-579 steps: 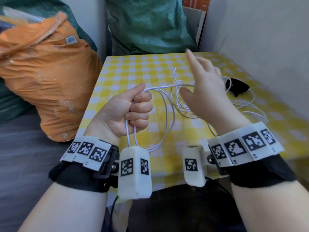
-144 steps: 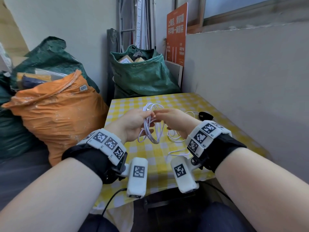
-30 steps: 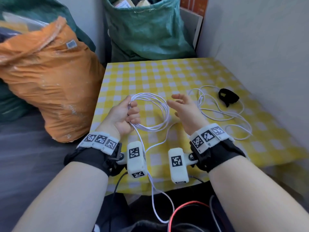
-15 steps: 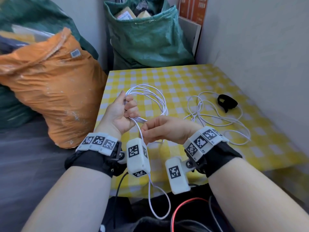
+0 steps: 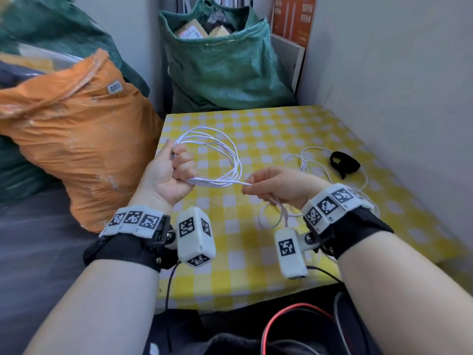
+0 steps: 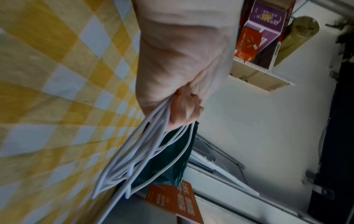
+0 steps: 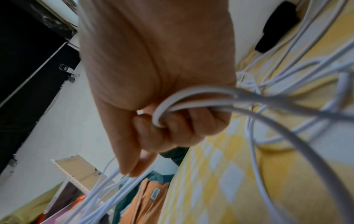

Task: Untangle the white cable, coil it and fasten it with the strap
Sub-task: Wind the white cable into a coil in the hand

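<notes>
My left hand [image 5: 176, 172] grips a coil of several loops of the white cable [image 5: 225, 160] above the yellow checked table [image 5: 268, 129]. In the left wrist view the curled fingers [image 6: 184, 112] clamp the loops of cable [image 6: 134, 159]. My right hand [image 5: 271, 185] pinches the cable strand where it leaves the coil, with more cable held in its curled fingers [image 7: 172, 125]. The cable [image 7: 210, 97] runs on from there. The loose rest of the cable [image 5: 309, 160] lies tangled on the table at the right. The black strap [image 5: 344, 163] lies beside it, untouched.
An orange sack [image 5: 76, 134] stands left of the table and a green sack [image 5: 225, 62] behind it. A grey wall [image 5: 396, 73] runs along the table's right side. Red and black wires [image 5: 294, 319] hang below the near edge.
My right hand moved from just under the left hand out to the right, drawing a cable strand taut from the coil. The hanging loop below the table edge is gone.
</notes>
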`<state>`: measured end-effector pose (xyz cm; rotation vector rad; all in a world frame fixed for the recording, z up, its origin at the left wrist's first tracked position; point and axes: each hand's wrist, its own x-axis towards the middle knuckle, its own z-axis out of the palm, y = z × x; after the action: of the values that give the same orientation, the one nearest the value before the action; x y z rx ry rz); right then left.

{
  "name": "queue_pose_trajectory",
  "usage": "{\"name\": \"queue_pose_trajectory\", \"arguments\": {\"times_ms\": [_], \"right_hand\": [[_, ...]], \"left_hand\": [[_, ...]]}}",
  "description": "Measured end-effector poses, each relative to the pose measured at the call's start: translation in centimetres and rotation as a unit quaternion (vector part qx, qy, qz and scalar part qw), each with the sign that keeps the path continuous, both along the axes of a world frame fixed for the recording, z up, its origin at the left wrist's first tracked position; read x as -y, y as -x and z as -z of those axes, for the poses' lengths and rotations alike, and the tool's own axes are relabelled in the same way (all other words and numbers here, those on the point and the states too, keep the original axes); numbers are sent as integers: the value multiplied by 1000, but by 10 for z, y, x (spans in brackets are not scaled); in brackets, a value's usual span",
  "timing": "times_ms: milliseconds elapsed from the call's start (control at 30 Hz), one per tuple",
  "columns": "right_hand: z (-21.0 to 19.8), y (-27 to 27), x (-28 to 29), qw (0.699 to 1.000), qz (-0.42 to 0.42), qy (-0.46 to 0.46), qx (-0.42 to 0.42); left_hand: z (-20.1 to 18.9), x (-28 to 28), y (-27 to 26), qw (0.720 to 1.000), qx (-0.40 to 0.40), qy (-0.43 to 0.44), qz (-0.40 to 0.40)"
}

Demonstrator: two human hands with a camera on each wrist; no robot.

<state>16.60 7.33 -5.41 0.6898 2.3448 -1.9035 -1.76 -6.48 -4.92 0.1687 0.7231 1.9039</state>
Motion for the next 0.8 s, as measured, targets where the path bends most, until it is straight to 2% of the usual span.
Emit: {"name": "queue_pose_trajectory", "arguments": {"times_ms": [100, 200, 333, 467, 633, 733, 800], "right_hand": [[-2, -7, -19, 994, 70, -77, 15], [-6, -14, -33, 988, 90, -120, 29], [-14, -25, -45, 985, 93, -130, 58], [-15, -26, -49, 974, 144, -145, 98], [-23, -12, -39, 929, 213, -243, 182], [-26, -1, -36, 918, 239, -244, 202], [-30, 6, -33, 923, 254, -221, 189]], "left_hand": [[-3, 8, 18, 999, -13, 4, -34], [-6, 17, 33, 998, -17, 3, -63], [-11, 27, 52, 994, -16, 5, -113], [-14, 31, 63, 991, -16, 8, -131], [-23, 18, 46, 990, -87, 25, -106], [-29, 10, 31, 987, -150, 32, -45], [-33, 5, 20, 979, -201, 42, 1]]}}
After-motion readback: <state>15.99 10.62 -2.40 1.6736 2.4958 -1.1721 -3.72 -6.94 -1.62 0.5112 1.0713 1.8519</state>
